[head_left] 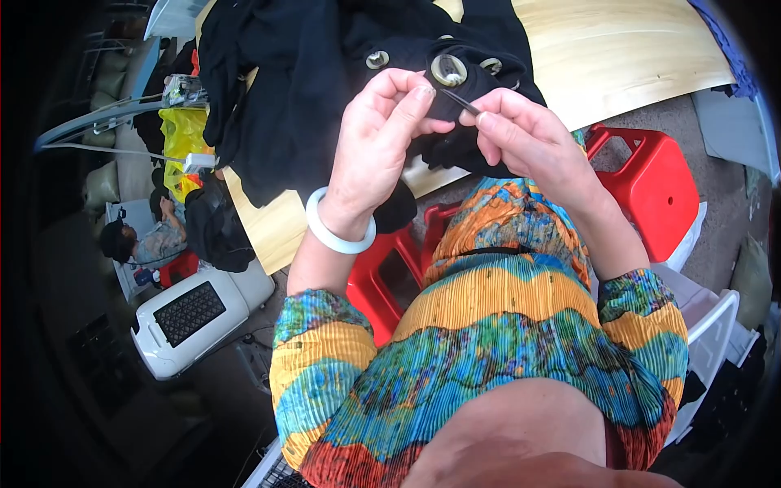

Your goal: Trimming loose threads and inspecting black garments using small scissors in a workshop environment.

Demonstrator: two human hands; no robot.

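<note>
A black garment [272, 89] lies spread over the table, with several large round buttons of marbled grey and cream on it. My left hand [378, 130], wearing a pale bangle [340, 221] at the wrist, pinches the black cloth right beside the largest-looking button [448, 70]. Between the thumb and fingers of my right hand [529, 134] is a slim dark pointed tool [460, 101], whose exact kind I cannot make out. Its tip reaches the cloth just below that button, close to my left fingertips. Other buttons, one to the left [377, 59] and one to the right [490, 65], lie nearby.
Pale plywood sheets [622, 41] top the table. Red plastic stools [651, 191] stand below its front edge. To the left are a yellow plastic bag [181, 146], a white machine casing with a black grille [191, 313] and another person [159, 240] farther off. A white rack [708, 325] is at the right.
</note>
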